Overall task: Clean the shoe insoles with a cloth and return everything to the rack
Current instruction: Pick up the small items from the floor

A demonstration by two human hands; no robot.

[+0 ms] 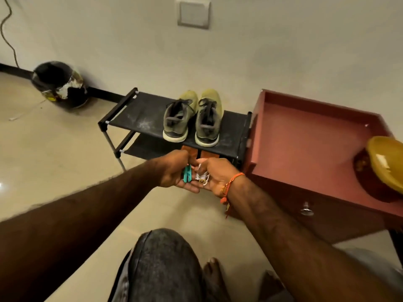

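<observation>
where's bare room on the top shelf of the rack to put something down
The top shelf is bare on its left half, between the left frame bar and the shoes. The right half is crowded: the pair fills it up to the red cabinet.

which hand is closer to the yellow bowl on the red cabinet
Right. The right hand is in front of the rack, on the side towards the yellow bowl; the left hand touches it on its far side, holding a teal clip.
</observation>
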